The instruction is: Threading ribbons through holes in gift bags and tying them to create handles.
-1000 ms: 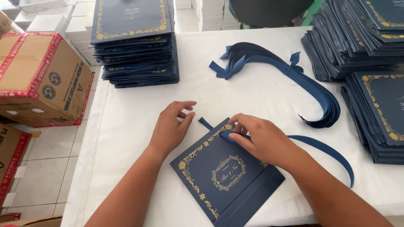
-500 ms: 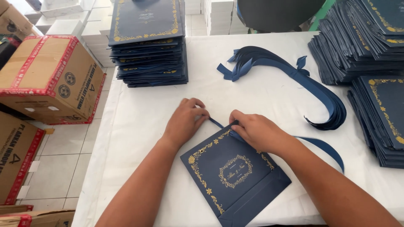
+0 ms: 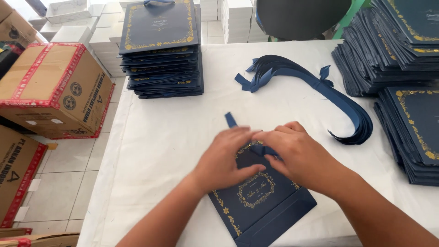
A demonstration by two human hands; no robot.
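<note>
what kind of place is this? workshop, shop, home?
Likely a small packing or assembly workshop for paper gift bags. Both hands, left hand and right hand, work on one navy paper bag on a white table, among tall stacks of flat bags, a ribbon bundle and taped cardboard cartons.

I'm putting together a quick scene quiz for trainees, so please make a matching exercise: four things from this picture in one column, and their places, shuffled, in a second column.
Things:
1. flat navy paper bag
2. bundle of loose navy ribbons
3. cardboard box with red tape
4. stack of bags with a ribbon handle on top

Places:
A. off the table, at the left
B. far left part of the table
C. under both hands, at the near table edge
D. curving across the table's far right half

Pairs: 1-C, 2-D, 3-A, 4-B
</note>
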